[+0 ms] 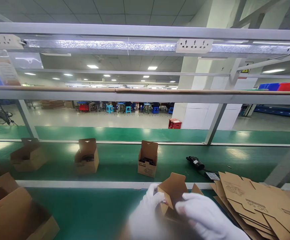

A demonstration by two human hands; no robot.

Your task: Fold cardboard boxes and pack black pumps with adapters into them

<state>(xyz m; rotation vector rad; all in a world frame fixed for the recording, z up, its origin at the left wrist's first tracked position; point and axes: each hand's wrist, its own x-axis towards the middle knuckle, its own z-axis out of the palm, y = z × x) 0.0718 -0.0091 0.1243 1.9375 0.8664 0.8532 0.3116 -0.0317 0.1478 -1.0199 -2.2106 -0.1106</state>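
Observation:
A small brown cardboard box (172, 188) stands open in front of me, its top flaps raised. My left hand (148, 210), in a white glove, grips the box's left side, thumb at the flap near the opening. My right hand (204, 213), also white-gloved, is closed around the right side, its fingers reaching across the opening. Whatever lies inside this box is hidden. Just to the right is a stack of flattened cardboard boxes (257, 203) with dark printing. Beyond it, a black corded device (196, 162) with a white label rests on the green belt.
On the green conveyor belt (120, 160) stand open boxes: one printed box (147, 166) holding something black, another box (87, 163), and a blurred box (28, 158). Larger open cardboard (17, 213) fills the lower left. A metal frame with power sockets (194, 46) crosses above.

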